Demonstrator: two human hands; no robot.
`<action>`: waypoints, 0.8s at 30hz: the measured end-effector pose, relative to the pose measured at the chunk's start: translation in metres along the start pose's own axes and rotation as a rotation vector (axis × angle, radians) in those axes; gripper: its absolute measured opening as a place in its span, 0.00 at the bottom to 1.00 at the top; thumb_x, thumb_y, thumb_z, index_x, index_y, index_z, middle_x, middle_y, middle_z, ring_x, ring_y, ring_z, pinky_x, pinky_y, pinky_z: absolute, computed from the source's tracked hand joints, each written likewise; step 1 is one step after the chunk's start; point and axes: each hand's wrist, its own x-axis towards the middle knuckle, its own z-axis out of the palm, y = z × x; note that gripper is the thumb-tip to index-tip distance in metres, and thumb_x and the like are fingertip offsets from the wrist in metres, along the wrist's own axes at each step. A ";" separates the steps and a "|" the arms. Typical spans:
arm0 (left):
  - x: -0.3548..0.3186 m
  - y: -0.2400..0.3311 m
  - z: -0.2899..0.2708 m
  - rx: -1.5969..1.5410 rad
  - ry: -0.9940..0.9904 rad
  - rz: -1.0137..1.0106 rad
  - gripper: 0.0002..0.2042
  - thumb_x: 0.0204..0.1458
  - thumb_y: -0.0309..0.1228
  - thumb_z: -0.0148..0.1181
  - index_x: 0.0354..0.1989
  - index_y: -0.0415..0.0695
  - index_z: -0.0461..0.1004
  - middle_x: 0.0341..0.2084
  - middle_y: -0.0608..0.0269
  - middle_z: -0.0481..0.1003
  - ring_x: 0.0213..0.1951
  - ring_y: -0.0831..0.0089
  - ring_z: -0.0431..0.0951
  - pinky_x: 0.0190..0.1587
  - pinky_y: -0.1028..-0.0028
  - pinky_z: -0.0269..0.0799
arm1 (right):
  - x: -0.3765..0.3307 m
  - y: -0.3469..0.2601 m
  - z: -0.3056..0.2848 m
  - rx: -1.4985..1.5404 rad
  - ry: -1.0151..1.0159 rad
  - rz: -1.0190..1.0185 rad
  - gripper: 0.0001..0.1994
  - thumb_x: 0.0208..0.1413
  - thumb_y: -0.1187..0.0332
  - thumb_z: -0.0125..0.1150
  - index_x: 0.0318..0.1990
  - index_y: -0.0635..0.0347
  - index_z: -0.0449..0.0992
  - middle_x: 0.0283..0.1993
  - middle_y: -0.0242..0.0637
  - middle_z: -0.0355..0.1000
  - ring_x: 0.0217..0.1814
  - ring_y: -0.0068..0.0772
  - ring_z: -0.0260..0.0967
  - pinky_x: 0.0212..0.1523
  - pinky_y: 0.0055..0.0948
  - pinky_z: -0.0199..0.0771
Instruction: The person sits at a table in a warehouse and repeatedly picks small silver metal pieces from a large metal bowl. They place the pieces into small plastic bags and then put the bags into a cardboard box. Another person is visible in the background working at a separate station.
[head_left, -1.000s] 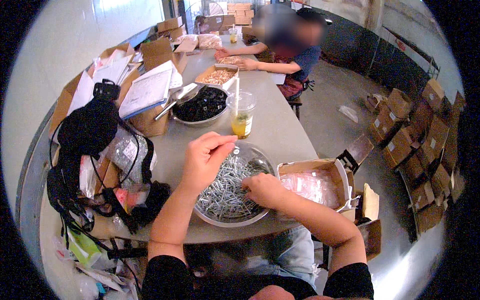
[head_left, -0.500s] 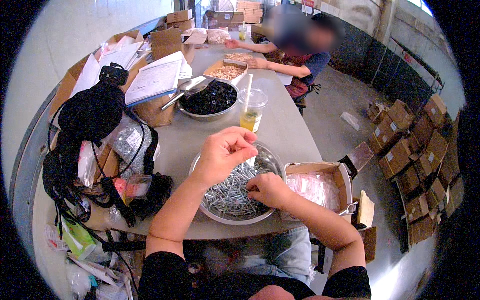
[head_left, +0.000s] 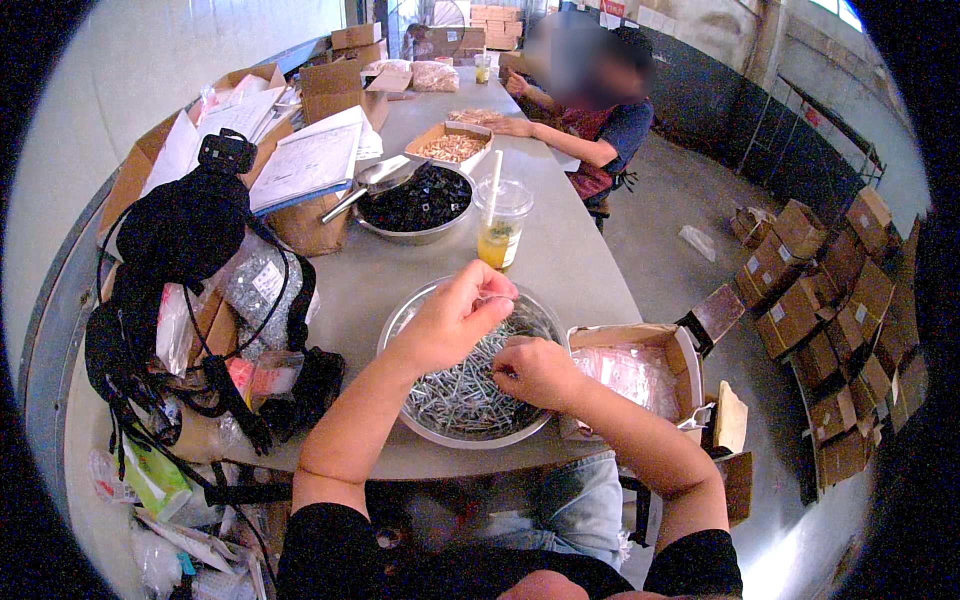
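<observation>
A round metal bowl (head_left: 420, 424) full of silver screws (head_left: 462, 392) sits on the grey table in front of me. My left hand (head_left: 455, 318) hovers over the bowl with its fingertips pinched together on something small, apparently a screw. My right hand (head_left: 535, 372) rests over the right side of the bowl, fingers curled closed around small parts that I cannot make out. Both forearms come up from the lower edge.
An open cardboard box (head_left: 640, 378) with small plastic bags stands right of the bowl. Behind are a drink cup with straw (head_left: 500, 225), a bowl of black parts (head_left: 418, 200), a black bag (head_left: 180, 230) and another person (head_left: 590, 110) seated at the table's far end. Stacked cartons (head_left: 830, 320) line the floor.
My left hand has lifted slightly and moved right over the bowl, pinching tighter. My right hand has stayed at the bowl's right side.
</observation>
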 end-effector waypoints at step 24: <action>0.003 0.007 -0.011 0.342 -0.118 -0.032 0.11 0.46 0.30 0.66 0.30 0.39 0.70 0.23 0.58 0.75 0.27 0.70 0.76 0.33 0.70 0.72 | -0.006 -0.006 -0.038 0.359 0.170 0.132 0.11 0.45 0.74 0.64 0.39 0.62 0.77 0.29 0.40 0.77 0.31 0.27 0.75 0.36 0.29 0.76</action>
